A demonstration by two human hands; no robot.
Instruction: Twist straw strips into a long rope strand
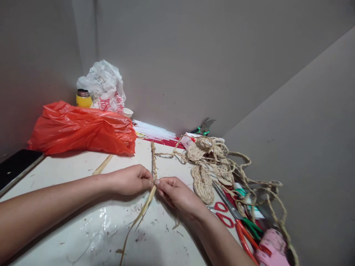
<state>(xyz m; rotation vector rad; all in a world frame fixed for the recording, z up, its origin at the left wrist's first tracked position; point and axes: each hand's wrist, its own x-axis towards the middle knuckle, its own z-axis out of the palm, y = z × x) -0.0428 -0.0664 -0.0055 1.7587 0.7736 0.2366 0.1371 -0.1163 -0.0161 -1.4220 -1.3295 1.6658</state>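
Note:
A braided straw cord [154, 162] lies upright in the picture on the white table, with loose pale straw strands [145, 207] trailing from its near end. My left hand [133, 180] pinches the cord from the left, thumb and forefinger together. From the right, my right hand [174, 190] pinches it at the same spot, its thumb tip touching the join of braid and loose strands. The fingertips of both hands nearly meet there. A thinner twisted cord [166, 154] runs from the upper braid toward a pile of woven straw pieces [202, 184] on the right.
Red-handled scissors [226, 214], orange-handled shears [244, 236] and a pink object [273, 245] crowd the right edge. Green-handled pruners [204, 127] and white sticks [155, 129] lie at the back. At left are a red plastic bag [85, 129], a yellow jar [83, 99] and a dark phone-like slab [19, 166].

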